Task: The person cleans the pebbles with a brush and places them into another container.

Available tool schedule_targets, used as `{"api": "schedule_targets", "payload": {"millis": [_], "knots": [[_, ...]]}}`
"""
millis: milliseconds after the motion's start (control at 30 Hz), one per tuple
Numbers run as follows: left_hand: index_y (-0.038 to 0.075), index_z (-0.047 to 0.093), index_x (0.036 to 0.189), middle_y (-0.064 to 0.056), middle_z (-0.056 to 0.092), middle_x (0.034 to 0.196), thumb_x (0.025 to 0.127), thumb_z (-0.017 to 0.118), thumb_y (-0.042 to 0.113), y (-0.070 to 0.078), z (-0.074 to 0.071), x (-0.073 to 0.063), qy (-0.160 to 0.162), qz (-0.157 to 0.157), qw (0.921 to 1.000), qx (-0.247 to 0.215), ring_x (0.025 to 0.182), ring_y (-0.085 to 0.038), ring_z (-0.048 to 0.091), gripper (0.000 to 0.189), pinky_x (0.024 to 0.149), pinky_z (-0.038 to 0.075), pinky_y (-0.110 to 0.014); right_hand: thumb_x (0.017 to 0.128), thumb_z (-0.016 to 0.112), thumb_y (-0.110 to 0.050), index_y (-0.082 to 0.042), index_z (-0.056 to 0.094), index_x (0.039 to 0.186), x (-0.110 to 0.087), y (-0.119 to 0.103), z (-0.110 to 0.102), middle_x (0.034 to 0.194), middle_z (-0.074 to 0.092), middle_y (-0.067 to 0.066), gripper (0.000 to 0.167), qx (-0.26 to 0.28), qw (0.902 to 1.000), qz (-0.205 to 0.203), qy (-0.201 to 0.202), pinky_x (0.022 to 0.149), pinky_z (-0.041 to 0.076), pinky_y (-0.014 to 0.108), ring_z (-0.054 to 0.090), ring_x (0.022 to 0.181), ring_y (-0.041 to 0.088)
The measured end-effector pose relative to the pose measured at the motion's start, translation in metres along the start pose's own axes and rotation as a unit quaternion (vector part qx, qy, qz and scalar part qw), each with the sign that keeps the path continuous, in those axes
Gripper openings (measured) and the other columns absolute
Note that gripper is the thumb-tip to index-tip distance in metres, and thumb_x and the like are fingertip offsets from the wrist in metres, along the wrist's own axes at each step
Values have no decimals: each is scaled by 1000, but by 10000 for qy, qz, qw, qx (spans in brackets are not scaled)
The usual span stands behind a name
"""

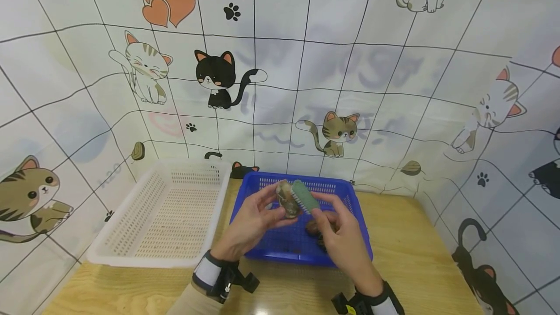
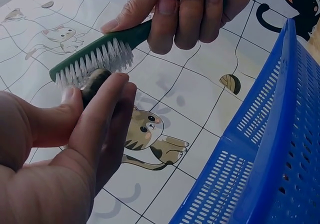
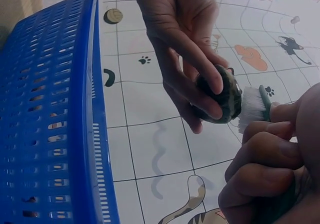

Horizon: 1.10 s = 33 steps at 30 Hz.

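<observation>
My left hand (image 1: 253, 218) holds a rounded, mottled brown-and-green stone (image 1: 287, 199) between thumb and fingers, over the blue basket. In the right wrist view the stone (image 3: 222, 96) looks dark green with paler bands. My right hand (image 1: 343, 232) grips a green scrubbing brush (image 1: 305, 197) by its handle, fingers curled round it. White bristles (image 2: 95, 64) press against the stone's upper side in the left wrist view. Part of the stone is hidden by the left fingers, and the right hand covers most of the brush handle.
The blue basket (image 1: 302, 258) stands on the wooden table (image 1: 393, 237) with several brown, rounded pieces (image 1: 313, 228) inside, partly behind my right hand. Left of it is a white perforated basket (image 1: 175, 218). A cat-print sheet (image 1: 280, 86) hangs behind and at both sides.
</observation>
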<state>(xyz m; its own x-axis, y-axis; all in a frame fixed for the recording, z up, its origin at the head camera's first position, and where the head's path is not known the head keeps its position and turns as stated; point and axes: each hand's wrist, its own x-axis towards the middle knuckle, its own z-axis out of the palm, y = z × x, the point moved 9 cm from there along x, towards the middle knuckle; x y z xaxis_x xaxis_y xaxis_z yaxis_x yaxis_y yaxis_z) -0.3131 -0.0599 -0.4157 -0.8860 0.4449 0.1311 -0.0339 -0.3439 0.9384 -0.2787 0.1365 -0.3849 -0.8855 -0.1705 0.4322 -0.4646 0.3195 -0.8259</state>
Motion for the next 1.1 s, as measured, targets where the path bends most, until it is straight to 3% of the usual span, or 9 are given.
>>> {"api": "schedule_targets", "payload": {"millis": [100, 333, 667, 867, 967, 1100], "knots": [[10, 34, 182, -27, 44, 181, 116, 56, -10, 0, 0, 0, 61, -12, 10000, -58, 147, -37, 72, 73, 118, 66, -47, 122, 64, -18, -19, 65, 158, 0, -2, 0, 90, 89, 0, 36, -91, 9999, -133, 13, 63, 59, 27, 84, 85, 7], [9, 32, 182, -34, 51, 175, 118, 57, -7, 1, -2, 4, 241, 28, 9995, -189, 133, -20, 78, 71, 117, 68, -45, 121, 64, -15, -19, 66, 157, -1, -5, -2, 87, 87, -1, 36, -130, 9995, -269, 65, 51, 51, 27, 80, 79, 5], [11, 33, 181, -25, 56, 168, 119, 59, -3, 0, -4, 4, 369, 44, 9993, -104, 135, -21, 76, 69, 114, 69, -41, 121, 64, -15, -18, 66, 157, -1, -5, -4, 92, 89, 0, 36, -131, 9995, -267, 71, 57, 53, 26, 81, 83, 5], [14, 32, 182, -25, 56, 169, 119, 62, 2, -1, -5, 1, 364, 15, 9993, -72, 134, -21, 77, 70, 115, 69, -39, 121, 65, -18, -22, 66, 157, -1, -4, -6, 91, 88, -1, 37, -115, 9996, -208, 119, 47, 41, 23, 61, 61, 2], [15, 33, 182, -26, 54, 171, 119, 63, 4, -1, -5, 1, 340, 12, 9994, -46, 136, -21, 76, 71, 114, 69, -38, 121, 65, -16, -20, 66, 157, -1, -5, -3, 91, 88, -1, 36, -162, 9994, -290, 22, 52, 47, 24, 71, 69, 2], [16, 35, 182, -28, 49, 177, 119, 64, 7, -2, -1, 1, 187, 64, 9998, -8, 141, -19, 72, 70, 115, 68, -38, 120, 65, -12, -17, 65, 157, -2, -6, 3, 91, 89, -2, 37, -277, 9985, -478, -55, 68, 61, 26, 83, 87, 5]]}}
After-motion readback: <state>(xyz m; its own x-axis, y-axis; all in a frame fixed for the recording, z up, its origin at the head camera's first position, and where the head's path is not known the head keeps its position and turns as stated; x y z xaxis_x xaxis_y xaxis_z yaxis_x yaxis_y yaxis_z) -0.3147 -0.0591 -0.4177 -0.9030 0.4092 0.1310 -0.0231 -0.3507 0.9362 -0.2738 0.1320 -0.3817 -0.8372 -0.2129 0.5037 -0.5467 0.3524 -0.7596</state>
